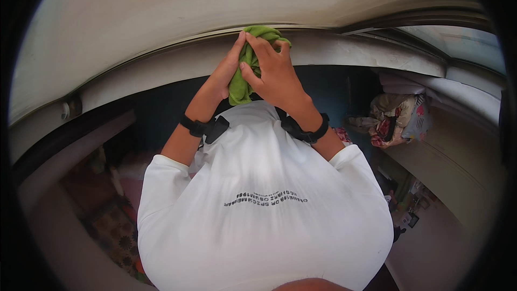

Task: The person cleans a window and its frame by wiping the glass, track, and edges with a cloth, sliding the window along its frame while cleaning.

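Observation:
A crumpled green cloth [240, 89] is bunched between my two hands, over a pale ledge [173, 66]. My left hand [229, 64] lies flat along the cloth's left side, fingers together and pointing away from me. From the right, my right hand [275, 74] grips the cloth with bent, spread fingers, its thumb toward my left palm. The two hands' fingertips meet near the cloth's upper left. Part of the cloth reaches past the right fingers, and a corner hangs down toward my white shirt [262, 161].
Beyond the ledge rises a large pale panel [202, 0]; a sliding track [194, 34] runs along its base. Stuffed bags [398, 119] sit at the right, near a glazed opening [460, 44]. Patterned fabric [117, 230] lies low at left. Black straps circle both my wrists.

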A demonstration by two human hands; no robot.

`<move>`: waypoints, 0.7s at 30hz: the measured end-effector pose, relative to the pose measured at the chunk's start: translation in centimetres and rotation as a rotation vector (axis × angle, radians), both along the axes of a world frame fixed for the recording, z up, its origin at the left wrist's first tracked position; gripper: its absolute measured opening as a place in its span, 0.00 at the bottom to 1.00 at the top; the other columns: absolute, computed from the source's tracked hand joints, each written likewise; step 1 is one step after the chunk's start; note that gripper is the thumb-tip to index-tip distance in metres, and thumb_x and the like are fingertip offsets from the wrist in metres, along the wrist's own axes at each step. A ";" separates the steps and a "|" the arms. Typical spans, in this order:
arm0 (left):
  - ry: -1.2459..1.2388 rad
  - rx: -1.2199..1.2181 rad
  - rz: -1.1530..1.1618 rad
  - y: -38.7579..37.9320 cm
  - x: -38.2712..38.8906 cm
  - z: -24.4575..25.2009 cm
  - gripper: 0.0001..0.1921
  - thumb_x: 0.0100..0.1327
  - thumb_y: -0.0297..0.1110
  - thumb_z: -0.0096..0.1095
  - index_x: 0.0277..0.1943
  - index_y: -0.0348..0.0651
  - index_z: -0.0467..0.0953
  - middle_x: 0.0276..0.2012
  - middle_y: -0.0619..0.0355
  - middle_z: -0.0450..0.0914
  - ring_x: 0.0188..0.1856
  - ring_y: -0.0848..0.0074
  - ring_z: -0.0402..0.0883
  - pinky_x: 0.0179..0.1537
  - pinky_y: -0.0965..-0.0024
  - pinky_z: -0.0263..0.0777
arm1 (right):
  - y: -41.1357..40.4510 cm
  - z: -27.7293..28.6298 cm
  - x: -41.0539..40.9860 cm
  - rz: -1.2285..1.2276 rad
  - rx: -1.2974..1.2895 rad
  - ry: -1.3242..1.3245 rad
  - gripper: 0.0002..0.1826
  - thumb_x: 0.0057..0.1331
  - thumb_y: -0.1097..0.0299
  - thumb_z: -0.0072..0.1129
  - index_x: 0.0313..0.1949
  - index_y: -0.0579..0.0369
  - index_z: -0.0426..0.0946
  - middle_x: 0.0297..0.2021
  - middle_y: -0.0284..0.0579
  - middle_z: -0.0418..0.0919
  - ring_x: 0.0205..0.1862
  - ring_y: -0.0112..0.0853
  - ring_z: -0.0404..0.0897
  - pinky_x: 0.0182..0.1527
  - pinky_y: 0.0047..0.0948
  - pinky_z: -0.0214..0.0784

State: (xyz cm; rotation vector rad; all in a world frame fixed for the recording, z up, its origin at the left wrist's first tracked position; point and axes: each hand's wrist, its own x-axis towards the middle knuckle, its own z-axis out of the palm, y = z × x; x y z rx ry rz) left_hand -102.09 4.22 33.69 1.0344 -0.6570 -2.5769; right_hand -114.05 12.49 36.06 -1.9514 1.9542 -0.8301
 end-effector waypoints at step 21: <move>0.030 0.033 0.102 0.9 3.4 -0.9 0.26 0.76 0.56 0.48 0.62 0.44 0.73 0.51 0.56 0.81 0.51 0.72 0.84 0.50 0.67 0.81 | 0.1 -1.2 2.1 0.001 -0.030 -0.046 0.33 0.64 0.54 0.62 0.66 0.48 0.67 0.55 0.44 0.77 0.53 0.48 0.71 0.53 0.48 0.71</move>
